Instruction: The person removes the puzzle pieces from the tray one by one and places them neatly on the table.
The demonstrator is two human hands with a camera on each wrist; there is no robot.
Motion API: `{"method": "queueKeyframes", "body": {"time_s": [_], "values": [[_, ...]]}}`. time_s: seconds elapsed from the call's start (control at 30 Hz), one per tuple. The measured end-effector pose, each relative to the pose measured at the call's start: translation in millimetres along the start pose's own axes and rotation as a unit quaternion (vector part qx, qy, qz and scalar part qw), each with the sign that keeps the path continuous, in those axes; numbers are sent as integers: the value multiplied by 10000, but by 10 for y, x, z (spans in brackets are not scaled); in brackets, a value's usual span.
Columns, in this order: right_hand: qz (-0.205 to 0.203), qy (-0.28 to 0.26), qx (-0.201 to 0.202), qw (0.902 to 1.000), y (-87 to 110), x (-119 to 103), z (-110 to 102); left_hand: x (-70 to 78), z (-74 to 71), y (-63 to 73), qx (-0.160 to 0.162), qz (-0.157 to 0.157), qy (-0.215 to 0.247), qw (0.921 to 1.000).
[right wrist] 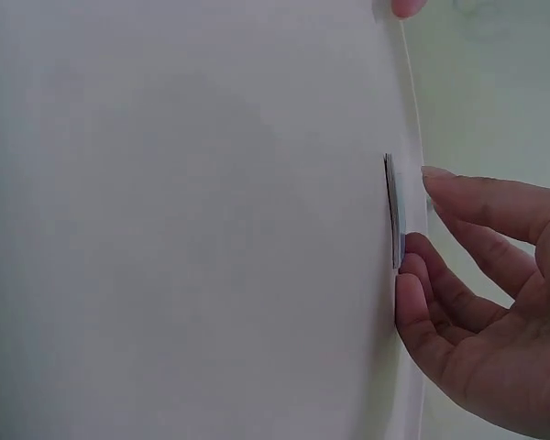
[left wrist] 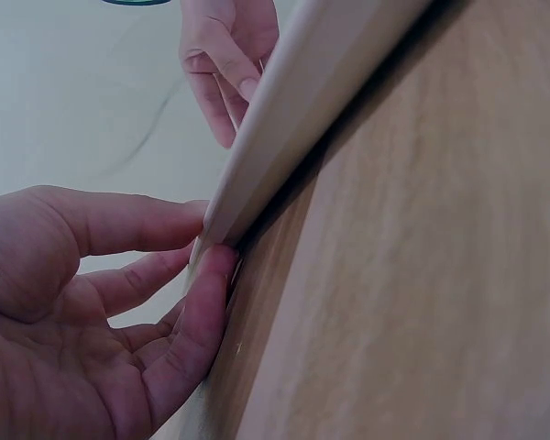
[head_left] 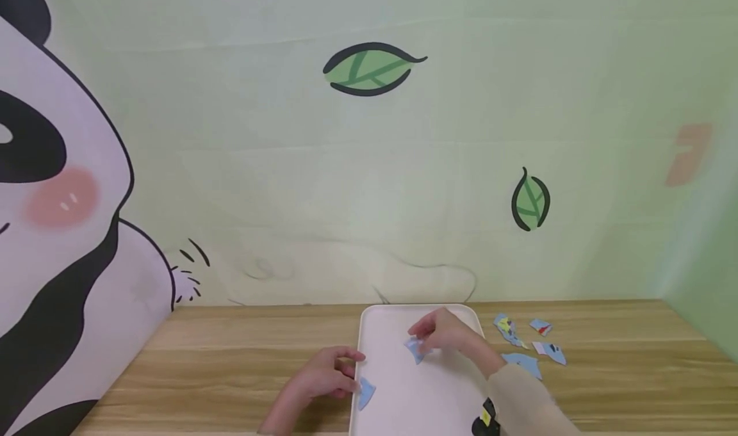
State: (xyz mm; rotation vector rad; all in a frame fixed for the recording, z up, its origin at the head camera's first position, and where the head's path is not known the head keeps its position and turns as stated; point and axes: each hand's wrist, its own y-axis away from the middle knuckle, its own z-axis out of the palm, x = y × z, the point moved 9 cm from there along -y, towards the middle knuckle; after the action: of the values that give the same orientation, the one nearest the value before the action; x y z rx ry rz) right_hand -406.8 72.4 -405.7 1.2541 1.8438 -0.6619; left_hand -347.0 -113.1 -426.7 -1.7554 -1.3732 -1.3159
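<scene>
A white tray (head_left: 403,397) lies on the wooden table. At its left side my left hand (head_left: 325,375) grips the rim (left wrist: 293,101) between thumb and fingers. A light-blue puzzle piece (head_left: 366,394) lies just inside that edge, beside the left hand. Over the tray's upper middle, my right hand (head_left: 441,330) touches another blue piece (head_left: 412,349) with its fingertips. Seen edge-on in the right wrist view, this piece (right wrist: 395,215) lies against the tray; lower fingers of the right hand (right wrist: 495,275) meet its end, while the upper fingertip stands apart from it.
Right of the tray, several puzzle pieces lie on the table: a yellow-marked one (head_left: 507,329), a red-marked one (head_left: 541,326), and blue ones (head_left: 523,363). A black-and-yellow item (head_left: 486,419) is by the right sleeve (head_left: 527,401). A wall with a panda picture (head_left: 52,231) stands behind.
</scene>
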Motion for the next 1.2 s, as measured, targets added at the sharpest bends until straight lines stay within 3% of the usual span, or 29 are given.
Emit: {"method": "queueKeyframes", "body": {"time_s": [0.3, 0.53, 0.9, 1.2], "values": [[-173, 383, 29, 9991, 9, -65, 45, 15, 3, 2, -23, 0, 18, 10000], [-279, 984, 155, 9946, -17, -99, 81, 4, -8, 4, 1, -32, 19, 10000], [-203, 1086, 159, 9938, -4, -141, 122, -14, -17, -8, 17, -34, -50, 10000], [-158, 1199, 298, 9922, 32, -143, 40, 17, 2, 11, 20, -18, 55, 10000]]}}
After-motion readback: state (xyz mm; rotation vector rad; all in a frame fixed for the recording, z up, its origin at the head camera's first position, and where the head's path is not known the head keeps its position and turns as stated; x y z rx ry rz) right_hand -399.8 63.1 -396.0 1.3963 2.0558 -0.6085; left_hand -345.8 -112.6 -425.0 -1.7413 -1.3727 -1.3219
